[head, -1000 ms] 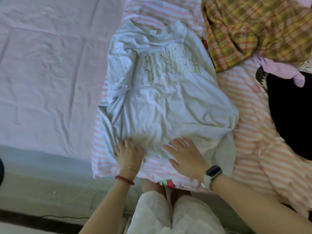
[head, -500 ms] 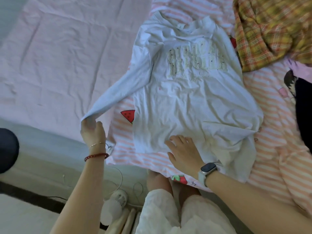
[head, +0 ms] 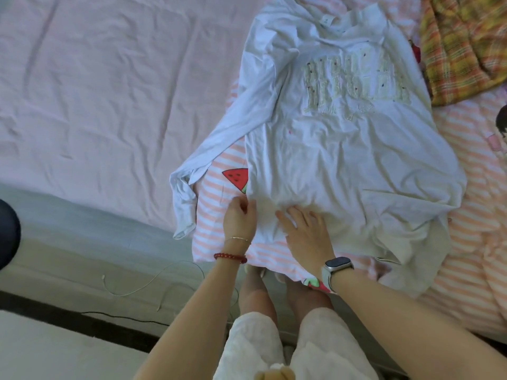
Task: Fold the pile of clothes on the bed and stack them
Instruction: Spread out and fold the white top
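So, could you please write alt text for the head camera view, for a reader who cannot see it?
A white long-sleeved shirt with pale raised lettering lies face up on a pink-and-white striped blanket. Of the person's hands, the left hand pinches its lower hem and the right hand presses flat beside it. A yellow-and-orange plaid garment lies at top right.

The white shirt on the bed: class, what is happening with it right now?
A person is laying out a white long-sleeved shirt on a pink striped blanket to fold it. The left hand pinches the hem's left corner; the right hand presses flat on the hem. One sleeve trails left. No fold is made yet.
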The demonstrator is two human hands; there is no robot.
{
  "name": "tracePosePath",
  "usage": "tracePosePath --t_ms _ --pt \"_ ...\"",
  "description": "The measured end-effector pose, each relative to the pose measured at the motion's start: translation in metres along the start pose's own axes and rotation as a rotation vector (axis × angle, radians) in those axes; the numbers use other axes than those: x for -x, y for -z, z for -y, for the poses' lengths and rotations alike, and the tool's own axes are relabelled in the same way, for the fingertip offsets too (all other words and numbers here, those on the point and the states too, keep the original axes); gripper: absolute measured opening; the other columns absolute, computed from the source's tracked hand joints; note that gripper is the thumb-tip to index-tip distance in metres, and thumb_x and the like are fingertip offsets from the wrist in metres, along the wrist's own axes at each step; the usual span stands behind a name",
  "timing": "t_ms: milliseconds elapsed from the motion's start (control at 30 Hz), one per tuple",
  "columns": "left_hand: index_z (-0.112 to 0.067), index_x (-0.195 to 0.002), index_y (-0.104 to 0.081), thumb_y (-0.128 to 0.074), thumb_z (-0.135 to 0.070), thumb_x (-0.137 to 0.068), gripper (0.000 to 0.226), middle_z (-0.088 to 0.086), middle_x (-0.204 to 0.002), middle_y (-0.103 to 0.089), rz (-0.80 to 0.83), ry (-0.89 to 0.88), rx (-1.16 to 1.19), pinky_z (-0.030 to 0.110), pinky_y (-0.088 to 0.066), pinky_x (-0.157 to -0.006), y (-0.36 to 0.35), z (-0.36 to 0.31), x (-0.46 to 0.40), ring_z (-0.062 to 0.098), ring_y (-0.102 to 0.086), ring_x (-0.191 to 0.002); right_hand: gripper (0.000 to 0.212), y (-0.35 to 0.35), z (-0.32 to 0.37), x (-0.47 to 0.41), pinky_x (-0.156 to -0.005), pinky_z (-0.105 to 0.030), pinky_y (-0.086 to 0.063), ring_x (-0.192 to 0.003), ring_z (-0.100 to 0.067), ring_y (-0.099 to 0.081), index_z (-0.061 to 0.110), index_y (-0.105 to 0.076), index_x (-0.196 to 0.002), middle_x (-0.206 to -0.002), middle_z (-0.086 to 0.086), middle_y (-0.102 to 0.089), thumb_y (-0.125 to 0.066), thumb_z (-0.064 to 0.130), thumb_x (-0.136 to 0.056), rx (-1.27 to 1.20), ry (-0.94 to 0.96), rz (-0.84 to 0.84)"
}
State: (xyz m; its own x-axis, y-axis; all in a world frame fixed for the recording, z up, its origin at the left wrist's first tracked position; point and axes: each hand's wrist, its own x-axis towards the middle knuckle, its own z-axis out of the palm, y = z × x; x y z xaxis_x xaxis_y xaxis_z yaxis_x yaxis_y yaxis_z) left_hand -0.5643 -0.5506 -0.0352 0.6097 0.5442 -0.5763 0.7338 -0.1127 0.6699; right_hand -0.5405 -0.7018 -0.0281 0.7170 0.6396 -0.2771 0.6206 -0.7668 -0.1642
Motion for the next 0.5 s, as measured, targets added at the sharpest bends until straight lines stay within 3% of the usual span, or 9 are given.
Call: tracePosePath --t_ms 100,167,233,267,333,400,467,500 --pt "-0.013 -0.089 -0.039 -0.040 -0.023 -0.098 0.013 -0.002 -0.064 -0.043 -0.005 -0.029 0.186 0.023 -0.038 -0.053 0.012 0.002 0.013 0.012 -0.043 -0.057 0.026 0.006 0.002 0.006 -0.066 -0.034 -0.049 -0.083 -0.025 -0.058 0.013 -0.072 -0.090 -0.090 -0.007 -0.066 -0.055 0.010 -0.071 -0.224 -0.055 -0.173" --pt "-0.017 -0.088 -0.042 -0.041 -0.025 -0.098 0.012 -0.003 -0.068 -0.047 -0.067 -0.047 0.220 0.017 -0.040 -0.056 0.026 0.007 0.016 0.006 -0.046 -0.058 0.031 0.014 0.006 0.014 -0.063 -0.032 -0.047 -0.078 -0.024 -0.056 0.008 -0.071 -0.089 -0.085 -0.008 -0.065 -0.041 0.014 -0.081 -0.358 0.015 -0.205" --pt "-0.024 -0.081 -0.045 -0.044 -0.027 -0.096 0.016 -0.009 -0.071 -0.049 -0.096 -0.012 0.221 0.006 -0.037 -0.054 0.038 0.009 0.015 -0.001 -0.048 -0.062 0.030 0.020 0.010 0.021 -0.065 -0.031 -0.045 -0.076 -0.024 -0.059 0.007 -0.070 -0.089 -0.085 -0.007 -0.065 -0.042 0.016 -0.087 -0.421 0.123 -0.185" --pt "-0.026 -0.079 -0.047 -0.046 -0.032 -0.095 0.017 -0.012 -0.073 -0.051 -0.045 0.050 0.225 0.004 -0.037 -0.054 0.041 0.010 0.013 -0.003 -0.049 -0.065 0.029 0.022 0.013 0.023 -0.066 -0.031 -0.046 -0.077 -0.025 -0.060 0.007 -0.069 -0.091 -0.086 -0.007 -0.065 -0.042 0.016 -0.088 -0.430 0.152 -0.161" --pt "-0.026 -0.086 -0.055 -0.050 -0.045 -0.090 0.020 -0.012 -0.085 -0.058 0.207 0.241 0.240 0.010 -0.042 -0.066 0.047 0.012 0.010 -0.002 -0.054 -0.078 0.026 0.021 0.016 0.024 -0.072 -0.034 -0.049 -0.085 -0.028 -0.061 0.006 -0.068 -0.102 -0.095 -0.008 -0.065 -0.046 0.013 -0.088 -0.413 0.142 -0.088" --pt "-0.014 -0.105 -0.060 -0.059 -0.046 -0.084 0.038 -0.002 -0.104 -0.063 0.459 0.372 0.143 0.025 -0.047 -0.085 0.052 0.018 0.011 0.015 -0.060 -0.098 0.035 0.013 0.016 0.023 -0.089 -0.039 -0.042 -0.110 -0.031 -0.055 0.009 -0.058 -0.123 -0.118 -0.011 -0.059 -0.050 0.011 -0.089 -0.344 0.019 0.061" --pt "-0.006 -0.111 -0.060 -0.065 -0.036 -0.084 0.041 0.005 -0.107 -0.062 0.594 0.256 -0.142 0.030 -0.046 -0.088 0.054 0.030 0.014 0.023 -0.058 -0.103 0.047 0.005 0.014 0.025 -0.106 -0.040 -0.028 -0.134 -0.025 -0.033 0.015 -0.043 -0.139 -0.141 -0.009 -0.041 -0.047 0.018 -0.092 -0.283 -0.123 0.197" --pt "-0.005 -0.105 -0.062 -0.063 -0.030 -0.086 0.031 0.007 -0.101 -0.064 0.574 0.148 -0.200 0.031 -0.047 -0.085 0.053 0.034 0.016 0.024 -0.059 -0.098 0.048 0.004 0.014 0.026 -0.109 -0.041 -0.024 -0.138 -0.022 -0.027 0.016 -0.040 -0.140 -0.145 -0.008 -0.036 -0.046 0.019 -0.093 -0.265 -0.155 0.216"
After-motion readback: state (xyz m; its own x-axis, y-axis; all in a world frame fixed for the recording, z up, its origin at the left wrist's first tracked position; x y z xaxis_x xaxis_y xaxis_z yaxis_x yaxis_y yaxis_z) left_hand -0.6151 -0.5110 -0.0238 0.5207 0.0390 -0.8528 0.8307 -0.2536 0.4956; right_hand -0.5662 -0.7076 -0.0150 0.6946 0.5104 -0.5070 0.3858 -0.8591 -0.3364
